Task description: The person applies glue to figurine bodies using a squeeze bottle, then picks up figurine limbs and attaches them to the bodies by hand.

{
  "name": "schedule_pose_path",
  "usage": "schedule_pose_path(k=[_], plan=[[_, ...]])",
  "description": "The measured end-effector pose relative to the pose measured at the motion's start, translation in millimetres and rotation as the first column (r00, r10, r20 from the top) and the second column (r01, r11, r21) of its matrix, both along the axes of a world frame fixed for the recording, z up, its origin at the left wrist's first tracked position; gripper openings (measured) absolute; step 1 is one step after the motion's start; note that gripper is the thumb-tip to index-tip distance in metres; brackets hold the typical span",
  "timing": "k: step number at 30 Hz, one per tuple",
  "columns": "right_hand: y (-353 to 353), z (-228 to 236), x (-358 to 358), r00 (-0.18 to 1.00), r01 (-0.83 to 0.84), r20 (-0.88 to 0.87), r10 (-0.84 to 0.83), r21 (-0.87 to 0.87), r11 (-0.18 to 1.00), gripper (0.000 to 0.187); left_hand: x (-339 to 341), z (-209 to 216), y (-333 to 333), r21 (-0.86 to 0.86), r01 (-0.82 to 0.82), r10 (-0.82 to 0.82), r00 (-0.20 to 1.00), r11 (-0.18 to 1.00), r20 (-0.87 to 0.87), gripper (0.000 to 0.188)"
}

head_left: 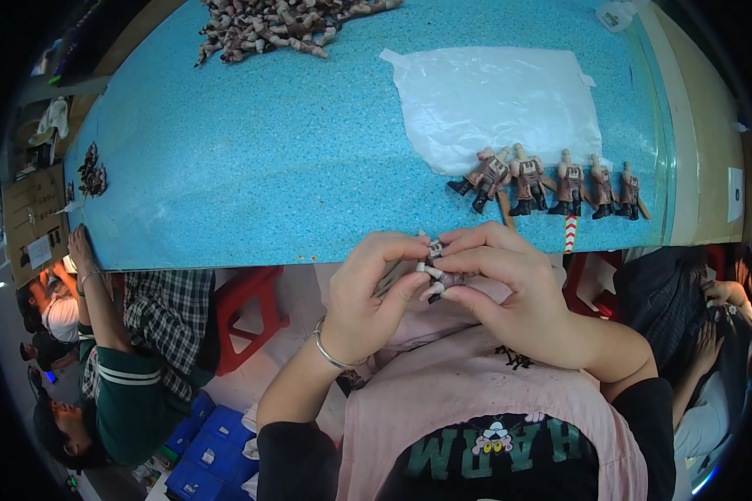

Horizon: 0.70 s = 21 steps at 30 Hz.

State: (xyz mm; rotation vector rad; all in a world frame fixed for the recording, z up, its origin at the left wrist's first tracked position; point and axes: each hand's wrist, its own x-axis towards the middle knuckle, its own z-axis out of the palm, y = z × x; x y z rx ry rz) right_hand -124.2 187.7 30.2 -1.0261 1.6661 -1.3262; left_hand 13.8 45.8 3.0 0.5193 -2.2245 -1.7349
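Between my two hands, just off the near edge of the table, is a small figurine (448, 278) in brown and cream with dark parts. The fingers of my left hand (374, 282) pinch a pale part of it from one side. My right hand (500, 280) grips its body from the other side, thumb below and fingers above. My fingers cover much of the figurine. Beyond my right hand, a row of several headless figurines (570, 185) in brown outfits and black boots lies along the table edge.
The blue speckled table (309, 150) bears a clear plastic sheet (501, 104) and a heap of figurine parts (267, 25) at the far side. A smaller dark pile (93, 173) lies at the left end. Co-workers sit on both sides; red stools (251, 321) and blue crates (213, 451) stand below.
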Motion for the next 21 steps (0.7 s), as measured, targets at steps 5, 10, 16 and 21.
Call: schedule_pose_path(k=[5, 10, 16, 21], plan=[[-3.1, 8.7, 12.5, 0.972, 0.219, -0.061, -0.226, -0.104, 0.97, 0.032, 6.8, 6.9, 9.8, 0.102, -0.183, 0.199, 0.964, 0.978, -0.177, 0.021], [1.3, 17.7, 2.0, 0.568, 0.12, 0.804, -0.175, 0.13, 0.984, 0.018, 13.9, 11.4, 18.6, 0.139, -0.248, 0.277, 0.922, 0.959, -0.271, 0.025], [6.4, 4.5, 0.0, 0.858, -0.073, 0.507, 0.085, -0.044, 0.996, 0.017, 14.3, 13.4, 9.5, 0.057, -0.033, 0.043, 0.982, 0.998, -0.182, 0.022], [5.2, 3.1, 0.9, 0.956, -0.066, 0.274, 0.107, -0.156, 0.986, 0.016, -2.6, 20.5, 5.3, 0.748, 0.064, -0.004, 0.997, 0.661, -0.082, 0.024]])
